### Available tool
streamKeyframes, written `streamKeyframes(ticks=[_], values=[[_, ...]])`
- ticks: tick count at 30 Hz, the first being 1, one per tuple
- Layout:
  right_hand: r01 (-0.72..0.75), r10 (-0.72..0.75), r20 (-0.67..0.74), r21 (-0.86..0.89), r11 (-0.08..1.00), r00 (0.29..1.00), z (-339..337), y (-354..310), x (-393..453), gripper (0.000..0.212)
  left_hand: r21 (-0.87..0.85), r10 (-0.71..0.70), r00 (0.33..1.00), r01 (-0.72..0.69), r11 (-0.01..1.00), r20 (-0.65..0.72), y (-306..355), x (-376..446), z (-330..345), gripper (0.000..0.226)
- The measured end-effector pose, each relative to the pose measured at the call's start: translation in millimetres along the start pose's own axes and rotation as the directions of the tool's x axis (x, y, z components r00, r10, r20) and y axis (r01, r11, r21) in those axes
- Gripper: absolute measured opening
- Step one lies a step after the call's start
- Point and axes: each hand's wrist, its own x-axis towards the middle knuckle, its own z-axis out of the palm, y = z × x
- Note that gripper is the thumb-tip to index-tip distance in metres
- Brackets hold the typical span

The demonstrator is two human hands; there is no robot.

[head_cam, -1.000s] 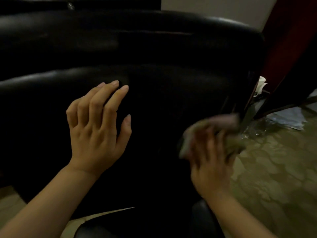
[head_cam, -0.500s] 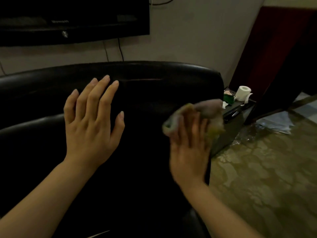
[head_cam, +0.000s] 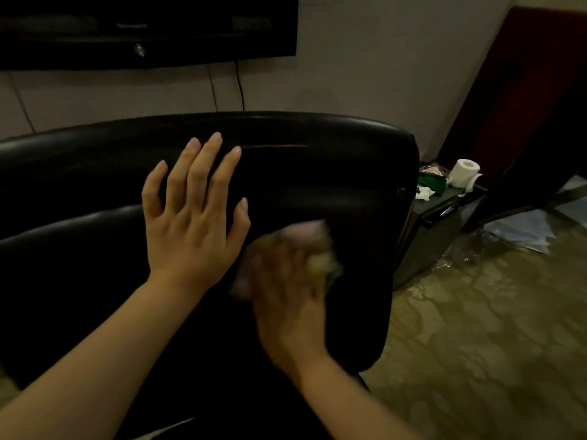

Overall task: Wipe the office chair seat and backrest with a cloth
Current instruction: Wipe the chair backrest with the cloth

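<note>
A black leather office chair backrest [head_cam: 355, 173] fills the middle of the view, its rounded top edge running across the frame. My left hand [head_cam: 190, 217] lies flat against the backrest with fingers spread and holds nothing. My right hand [head_cam: 286, 287] is blurred by motion and presses a crumpled pale cloth [head_cam: 317, 249] against the backrest, just right of my left hand. The cloth shows pink and yellow-green patches above my fingers. The chair seat is dark and mostly hidden under my arms.
A black TV [head_cam: 146, 30] hangs on the wall behind the chair, cables trailing below it. To the right stands a low dark box [head_cam: 444, 214] with a toilet paper roll [head_cam: 465, 173] and green litter. Patterned floor [head_cam: 492, 328] lies at right, beside a dark red panel [head_cam: 533, 90].
My right hand with the cloth has swept left across the backrest toward my left hand. The view has tilted up, showing the TV and wall. My left hand stays on the backrest.
</note>
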Motion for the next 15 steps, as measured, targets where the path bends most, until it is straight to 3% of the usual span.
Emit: streamKeyframes(ticks=[2, 4, 5, 7, 9, 10, 11, 13, 15], values=[[0.329, -0.325, 0.134, -0.010, 0.944, 0.936, 11.4, -6.3, -42.1, 0.067, -0.012, 0.012, 1.000, -0.012, 1.000, 0.003, -2.1, -0.8, -3.8, 0.053], [0.372, -0.360, 0.146, -0.063, 0.926, 0.921, 1.1, 27.3, -62.6, 0.071, -0.025, 0.023, 1.000, -0.023, 0.999, 0.011, -3.1, -1.6, -7.1, 0.054], [0.302, -0.288, 0.114, -0.139, 0.943, 0.951, -7.4, 45.3, -62.4, 0.066, -0.035, 0.030, 0.999, -0.030, 0.999, 0.017, -2.8, -1.6, -7.4, 0.055], [-0.022, 0.016, -0.035, -0.182, 0.983, 0.999, -27.6, 71.6, -37.5, 0.051, -0.055, 0.027, 0.999, -0.026, 0.998, 0.028, -2.1, -0.8, -5.7, 0.056], [-0.331, 0.320, -0.169, -0.046, 0.942, 0.932, -35.6, 64.4, -1.4, 0.050, -0.048, 0.005, 0.999, -0.003, 0.999, 0.033, -1.9, -0.4, -4.0, 0.056], [-0.347, 0.339, -0.190, -0.010, 0.938, 0.922, -33.3, 49.9, 10.7, 0.052, -0.038, -0.004, 0.999, 0.005, 0.999, 0.033, -1.6, -0.8, -3.6, 0.055], [-0.260, 0.255, -0.169, -0.007, 0.966, 0.952, -25.3, 33.7, 13.6, 0.054, -0.026, -0.009, 0.999, 0.010, 1.000, 0.034, -1.7, -1.7, -3.8, 0.054], [0.050, -0.050, -0.043, -0.004, 0.999, 0.998, -10.4, 12.3, -6.8, 0.060, -0.011, -0.016, 0.999, 0.016, 1.000, 0.041, -2.5, -4.0, -6.9, 0.054], [0.135, -0.135, 0.013, -0.019, 0.991, 0.991, -16.6, 26.2, -29.8, 0.064, -0.036, -0.039, 0.998, 0.041, 0.999, 0.043, -3.1, -3.7, -12.2, 0.055]])
